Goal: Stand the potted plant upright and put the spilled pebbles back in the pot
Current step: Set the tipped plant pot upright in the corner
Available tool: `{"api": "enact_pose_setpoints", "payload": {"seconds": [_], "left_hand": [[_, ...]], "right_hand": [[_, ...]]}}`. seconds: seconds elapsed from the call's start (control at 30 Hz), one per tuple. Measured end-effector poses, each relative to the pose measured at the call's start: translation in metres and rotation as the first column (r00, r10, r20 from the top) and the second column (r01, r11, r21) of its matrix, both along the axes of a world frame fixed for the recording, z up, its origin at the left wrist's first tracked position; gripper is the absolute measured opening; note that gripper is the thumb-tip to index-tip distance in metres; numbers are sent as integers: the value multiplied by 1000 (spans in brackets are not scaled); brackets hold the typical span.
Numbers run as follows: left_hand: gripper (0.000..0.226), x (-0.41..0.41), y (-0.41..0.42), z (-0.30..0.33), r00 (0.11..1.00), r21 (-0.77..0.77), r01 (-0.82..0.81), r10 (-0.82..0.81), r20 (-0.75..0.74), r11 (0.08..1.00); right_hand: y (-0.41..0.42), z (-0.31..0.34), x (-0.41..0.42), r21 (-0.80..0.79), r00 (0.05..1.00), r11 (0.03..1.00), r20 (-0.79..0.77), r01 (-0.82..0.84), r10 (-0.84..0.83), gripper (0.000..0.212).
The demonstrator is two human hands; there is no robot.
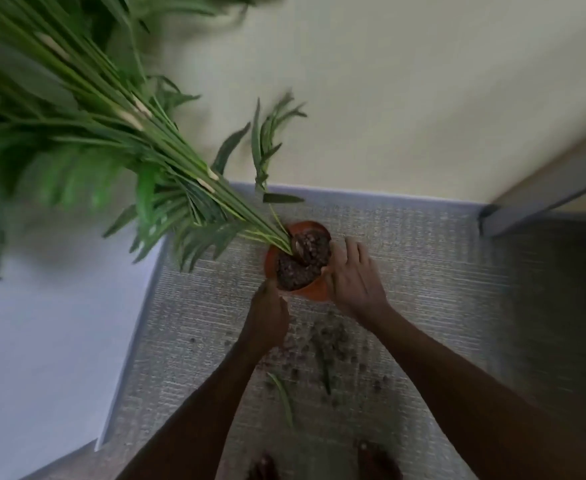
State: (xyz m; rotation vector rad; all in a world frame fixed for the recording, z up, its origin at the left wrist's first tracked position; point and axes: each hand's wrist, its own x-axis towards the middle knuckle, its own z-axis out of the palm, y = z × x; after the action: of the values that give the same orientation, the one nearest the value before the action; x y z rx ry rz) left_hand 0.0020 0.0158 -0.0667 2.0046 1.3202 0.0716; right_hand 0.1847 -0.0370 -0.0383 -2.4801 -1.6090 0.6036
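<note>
Pebbles [322,344] lie scattered on the grey woven rug [423,271] near me, among a few fallen leaves [282,396]. I see the orange pot [314,292] on the rug, its palm fronds [76,133] leaning away left. My right hand [353,275] grips the pot's rim; my left hand [267,317] touches its near edge, its grip unclear.
</note>
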Motion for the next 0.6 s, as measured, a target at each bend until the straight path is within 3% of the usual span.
{"api": "enact_pose_setpoints", "payload": {"seconds": [0.13, 0.23, 0.3, 0.4, 0.47, 0.6], "left_hand": [[49, 6, 20, -70, 978, 61, -59, 45, 202, 996], [45, 9, 40, -118, 964, 49, -240, 231, 134, 970], [40, 16, 53, -139, 914, -147, -402, 407, -1, 904], [28, 24, 63, -155, 767, -555, -461, 626, 143, 692], [24, 21, 69, -158, 732, -649, -406, 654, 191, 644], [19, 14, 78, -151, 780, -733, -249, 579, 236, 633]], "right_hand": [[22, -81, 6, 59, 1000, 998, 1, 3, -3, 58], [43, -113, 16, 102, 997, 994, -70, 50, -43, 54], [58, -126, 24, 126, 997, 990, -60, 58, -51, 48], [79, -134, 34, 90, 999, 995, 4, 36, -36, 35], [89, -136, 36, 22, 999, 1000, 39, 10, -11, 33], [95, -130, 31, -37, 996, 999, 86, 17, -14, 38]]}}
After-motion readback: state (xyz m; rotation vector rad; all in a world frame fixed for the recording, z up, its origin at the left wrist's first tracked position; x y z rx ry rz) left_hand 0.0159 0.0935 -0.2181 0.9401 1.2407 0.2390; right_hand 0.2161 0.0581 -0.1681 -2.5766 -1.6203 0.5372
